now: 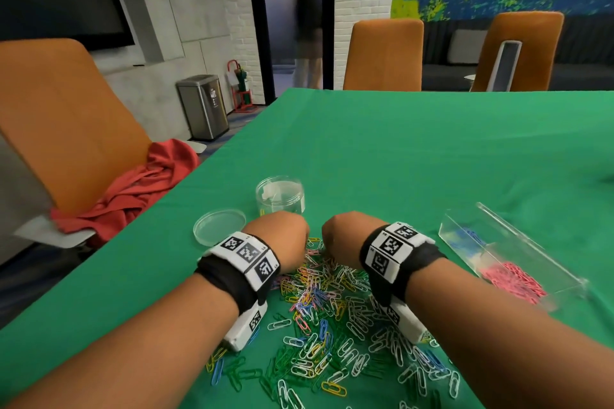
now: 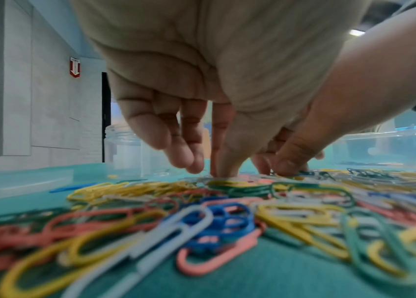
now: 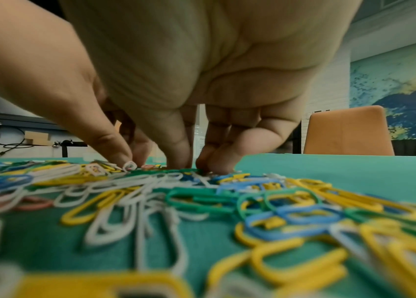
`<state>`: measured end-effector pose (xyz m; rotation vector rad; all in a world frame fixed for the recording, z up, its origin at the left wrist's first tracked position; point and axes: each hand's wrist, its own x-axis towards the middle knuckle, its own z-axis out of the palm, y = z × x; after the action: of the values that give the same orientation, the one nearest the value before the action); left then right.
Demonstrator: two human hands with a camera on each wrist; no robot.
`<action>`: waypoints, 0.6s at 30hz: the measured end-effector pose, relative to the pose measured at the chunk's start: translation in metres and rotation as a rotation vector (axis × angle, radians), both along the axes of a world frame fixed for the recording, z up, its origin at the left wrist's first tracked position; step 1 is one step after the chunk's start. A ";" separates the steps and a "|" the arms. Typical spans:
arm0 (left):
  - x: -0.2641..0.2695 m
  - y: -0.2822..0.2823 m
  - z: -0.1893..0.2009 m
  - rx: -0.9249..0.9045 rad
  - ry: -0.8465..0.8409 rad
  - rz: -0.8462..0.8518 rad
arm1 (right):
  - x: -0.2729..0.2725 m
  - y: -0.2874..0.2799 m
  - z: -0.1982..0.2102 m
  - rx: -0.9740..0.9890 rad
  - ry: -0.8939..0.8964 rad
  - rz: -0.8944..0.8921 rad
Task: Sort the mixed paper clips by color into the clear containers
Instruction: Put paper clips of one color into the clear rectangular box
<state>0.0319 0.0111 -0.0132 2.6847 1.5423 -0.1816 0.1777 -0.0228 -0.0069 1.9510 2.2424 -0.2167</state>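
Note:
A heap of mixed paper clips (image 1: 332, 315) in white, yellow, green, blue and pink lies on the green cloth. Both hands are at its far edge, fingers pointing down into it. My left hand (image 1: 282, 236) brings thumb and forefinger together at the heap (image 2: 220, 172). In the right wrist view a white clip (image 3: 130, 166) stands up between those fingertips. My right hand (image 1: 342, 239) rests thumb and fingertips on green clips (image 3: 191, 168), apart from each other. A round clear jar (image 1: 280, 196) stands just beyond the hands. A clear rectangular box (image 1: 511, 259) at the right holds pink clips (image 1: 513, 282) and blue clips (image 1: 465, 236).
The jar's flat clear lid (image 1: 219, 226) lies left of my left hand. An orange chair with a red cloth (image 1: 133, 189) stands at the table's left edge. Green cloth (image 1: 432, 149) stretches beyond the jar, with two more orange chairs at the far side.

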 end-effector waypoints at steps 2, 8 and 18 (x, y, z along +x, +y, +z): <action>-0.004 0.002 0.000 0.013 0.015 0.029 | 0.002 -0.001 0.000 0.009 0.011 -0.007; 0.003 -0.003 0.001 -0.020 -0.049 -0.043 | 0.001 -0.002 0.000 0.044 0.037 -0.004; 0.000 0.002 0.000 0.000 -0.038 -0.038 | -0.004 0.000 -0.001 0.017 -0.011 0.040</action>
<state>0.0314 0.0134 -0.0134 2.7022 1.4817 -0.1316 0.1740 -0.0223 -0.0078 1.9089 2.2813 -0.1820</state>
